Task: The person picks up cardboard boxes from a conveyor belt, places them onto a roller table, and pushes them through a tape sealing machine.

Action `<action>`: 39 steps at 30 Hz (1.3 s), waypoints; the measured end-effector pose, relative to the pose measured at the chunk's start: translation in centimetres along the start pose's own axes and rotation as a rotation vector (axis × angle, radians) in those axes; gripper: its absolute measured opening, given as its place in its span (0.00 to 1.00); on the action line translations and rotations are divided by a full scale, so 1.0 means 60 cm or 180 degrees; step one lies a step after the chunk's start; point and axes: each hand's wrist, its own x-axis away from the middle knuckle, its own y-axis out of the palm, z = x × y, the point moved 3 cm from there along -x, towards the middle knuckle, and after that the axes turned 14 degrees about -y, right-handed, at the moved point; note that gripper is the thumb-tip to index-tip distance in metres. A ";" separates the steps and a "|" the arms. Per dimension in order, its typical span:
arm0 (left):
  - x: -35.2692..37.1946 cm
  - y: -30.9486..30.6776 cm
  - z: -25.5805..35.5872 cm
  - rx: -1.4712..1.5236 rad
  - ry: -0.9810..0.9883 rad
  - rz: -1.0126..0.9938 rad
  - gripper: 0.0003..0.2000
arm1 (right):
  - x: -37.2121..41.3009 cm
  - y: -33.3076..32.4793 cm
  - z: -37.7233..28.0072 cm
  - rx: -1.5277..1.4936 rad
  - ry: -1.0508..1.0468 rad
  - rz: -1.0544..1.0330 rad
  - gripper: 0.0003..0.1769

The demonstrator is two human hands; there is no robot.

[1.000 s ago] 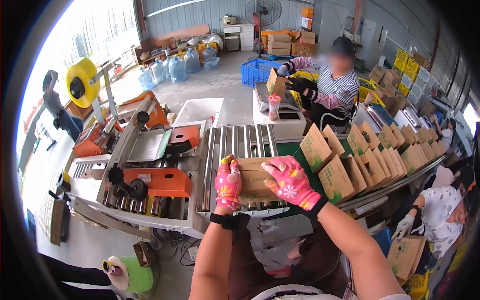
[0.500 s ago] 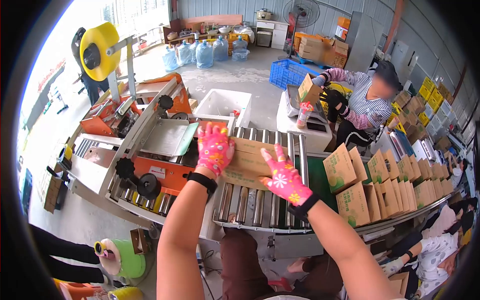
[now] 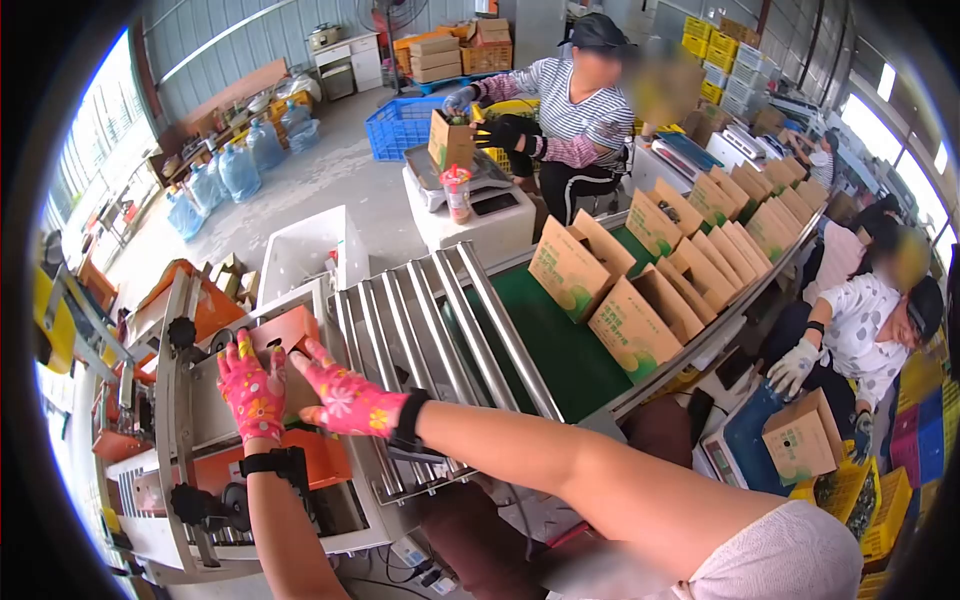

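Note:
My left hand (image 3: 252, 392), in a pink flowered glove, lies over the metal plate (image 3: 205, 405) of the orange taping machine, fingers stretched out. Beside it, my right hand (image 3: 350, 398) in a matching glove reaches left with its fingers apart, near the edge where the rollers (image 3: 425, 325) meet the machine. No carton can be made out under or between the hands; the area beneath them is partly hidden. Open cardboard cartons (image 3: 568, 268) printed in green stand in rows on the green conveyor belt (image 3: 545, 345) to the right.
Across the belt a person (image 3: 590, 110) in a striped top holds a carton (image 3: 450, 140) over a scale. A drink cup (image 3: 456, 195) stands on the white stand (image 3: 470, 232). At right another person (image 3: 860, 325) handles a carton (image 3: 803, 440). A white bin (image 3: 312, 255) sits behind the machine.
The view has swung to the right. Both hands have moved left from the rollers to the machine's plate. The flat-topped carton that was under them no longer shows.

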 end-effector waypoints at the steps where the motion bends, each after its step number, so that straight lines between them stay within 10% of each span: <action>1: 0.005 -0.007 0.005 -0.0018 0.0043 0.0017 0.36 | 0.049 -0.045 0.003 -0.0066 0.0007 0.0036 0.50; 7: 0.008 -0.017 0.019 -0.0098 0.0033 -0.0198 0.37 | 0.471 -0.413 0.071 0.3172 0.1686 0.1010 0.45; 11: 0.098 -0.001 0.189 0.0338 0.0856 -0.0220 0.39 | 0.621 -0.510 0.148 0.2079 0.3721 0.0136 0.25; 12: 0.138 0.032 0.251 0.0683 0.1375 -0.0016 0.38 | 0.633 -0.505 0.171 0.2187 0.3591 0.0351 0.20; 15: 0.290 0.029 0.458 0.3224 0.1309 -0.3107 0.24 | 0.652 -0.480 0.195 0.2445 0.3114 0.0687 0.14; 17: 0.368 0.037 0.556 0.3639 0.0939 -0.4047 0.25 | 0.679 -0.460 0.170 0.2414 0.2619 0.1090 0.13; 22: 0.459 0.161 0.663 0.3034 -0.0525 -0.4087 0.27 | 0.738 -0.444 0.056 0.2242 0.1907 0.0749 0.12; 27: 0.509 0.188 0.683 0.3373 -0.0450 -0.4798 0.19 | 0.777 -0.453 0.018 0.2377 0.0883 0.0139 0.17; 29: 0.505 0.132 0.657 0.3185 -0.0910 -0.4682 0.18 | 0.779 -0.453 0.021 0.2127 0.0854 0.0175 0.20; 35: 0.388 0.115 0.532 0.3784 0.0223 -0.3247 0.22 | 0.622 -0.499 -0.087 0.1995 0.0814 0.0161 0.18; 39: 0.352 -0.018 0.357 0.5455 -0.0297 -0.4301 0.21 | 0.486 -0.461 -0.136 0.1777 0.0137 0.0105 0.10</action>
